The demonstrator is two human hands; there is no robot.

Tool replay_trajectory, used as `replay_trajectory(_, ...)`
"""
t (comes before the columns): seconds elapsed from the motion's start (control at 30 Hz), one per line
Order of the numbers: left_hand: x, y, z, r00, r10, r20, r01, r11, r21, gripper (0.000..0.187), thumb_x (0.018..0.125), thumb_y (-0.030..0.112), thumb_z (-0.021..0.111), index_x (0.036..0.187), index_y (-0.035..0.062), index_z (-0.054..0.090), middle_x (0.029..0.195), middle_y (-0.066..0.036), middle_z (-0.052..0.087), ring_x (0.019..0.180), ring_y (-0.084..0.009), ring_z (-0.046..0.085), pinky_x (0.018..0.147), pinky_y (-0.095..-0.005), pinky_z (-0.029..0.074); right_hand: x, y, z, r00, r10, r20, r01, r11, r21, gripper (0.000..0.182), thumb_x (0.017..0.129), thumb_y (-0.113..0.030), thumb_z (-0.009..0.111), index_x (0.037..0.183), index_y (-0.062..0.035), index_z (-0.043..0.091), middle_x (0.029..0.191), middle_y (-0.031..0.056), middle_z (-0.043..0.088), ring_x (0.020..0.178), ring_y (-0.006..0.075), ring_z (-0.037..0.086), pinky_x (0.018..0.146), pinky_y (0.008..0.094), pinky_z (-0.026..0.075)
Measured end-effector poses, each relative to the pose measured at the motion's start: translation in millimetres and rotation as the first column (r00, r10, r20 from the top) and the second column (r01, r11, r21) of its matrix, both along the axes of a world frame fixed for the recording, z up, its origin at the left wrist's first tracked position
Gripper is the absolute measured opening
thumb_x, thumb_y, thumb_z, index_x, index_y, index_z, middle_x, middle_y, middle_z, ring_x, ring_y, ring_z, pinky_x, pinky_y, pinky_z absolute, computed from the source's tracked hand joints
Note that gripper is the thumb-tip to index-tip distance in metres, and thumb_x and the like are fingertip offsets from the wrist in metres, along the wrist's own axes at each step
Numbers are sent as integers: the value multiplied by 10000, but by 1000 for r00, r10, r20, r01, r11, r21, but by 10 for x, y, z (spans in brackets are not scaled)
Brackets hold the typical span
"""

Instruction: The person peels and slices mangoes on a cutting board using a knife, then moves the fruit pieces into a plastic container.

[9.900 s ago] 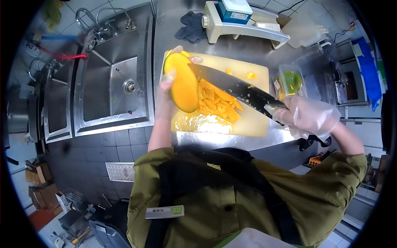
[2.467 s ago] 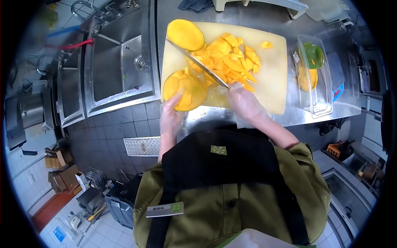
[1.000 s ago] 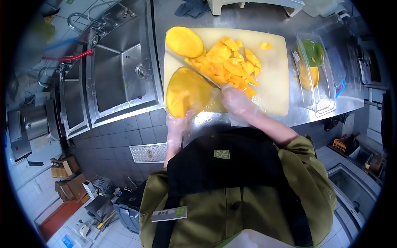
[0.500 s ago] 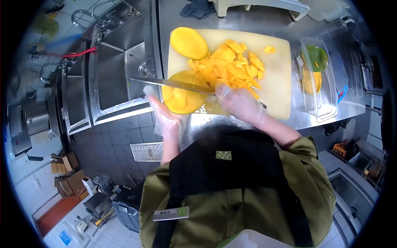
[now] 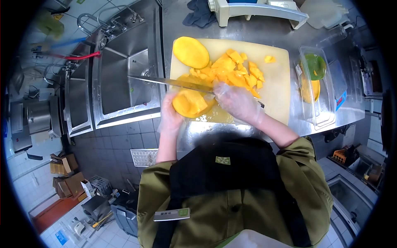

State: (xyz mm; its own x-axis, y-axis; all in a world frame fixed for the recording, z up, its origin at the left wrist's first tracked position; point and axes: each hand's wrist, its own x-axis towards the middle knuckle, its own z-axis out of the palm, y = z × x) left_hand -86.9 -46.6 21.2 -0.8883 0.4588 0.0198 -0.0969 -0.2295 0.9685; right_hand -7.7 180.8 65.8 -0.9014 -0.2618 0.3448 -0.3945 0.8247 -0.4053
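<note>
Mango half sits cupped in my gloved left hand, cut face up. My right hand is closed round the knife, blade pointing left across it over the sink. No writing is readable.

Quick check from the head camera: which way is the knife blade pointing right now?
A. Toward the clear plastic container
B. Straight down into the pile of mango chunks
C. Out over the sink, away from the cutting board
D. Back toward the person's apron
C: the right hand grips the knife at the board's near edge, and the blade runs out past the left hand and its mango piece, with the tip over the sink.
</note>
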Motion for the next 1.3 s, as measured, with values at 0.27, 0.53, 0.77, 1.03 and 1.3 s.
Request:
replay_trajectory(0.27,250,350,579,894,271,358,-187,949,-252,280,917,182,589,1136,9,572,1047,-70,626,982,-142,591,848,-272,465,39,17,131,991,-50,125,38,995,96,186,949,-155,446,1000,-25,568,802,139,596,705,304,621,588,406,506)
replay_trajectory(0.53,336,165,645,979,148,143,-77,907,-414,277,924,170,519,1129,-13,551,1048,-68,600,919,-134,564,821,-247,456,23,201,262,998,64,19,-65,992,110,343,788,-24,554,1131,-11,538,895,101,583,645,298,610,541,399,503)
replay_trajectory(0.77,549,370,690,971,237,22,-208,890,-406,241,906,151,547,1078,-17,531,936,-78,602,807,-128,549,725,-267,461,17,78,264,1000,27,6,-27,991,128,355,756,-28,580,1109,-11,541,908,110,579,643,302,612,527,384,503)
replay_trajectory(1.03,466,464,826,970,174,170,-127,958,-256,265,837,72,512,1069,-34,585,967,-93,641,884,-148,599,796,-257,476,-10,65,410,975,-115,192,113,993,20,187,855,-97,526,1013,-1,553,818,174,573,715,341,619,592,424,498)
replay_trajectory(1.3,169,235,797,968,-147,-204,27,866,-500,329,777,-40,484,1086,-35,598,1002,-96,664,876,-182,637,780,-272,498,-251,153,860,584,1,812,223,961,-161,403,958,-333,505,975,65,570,920,218,615,855,386,611,760,423,467)
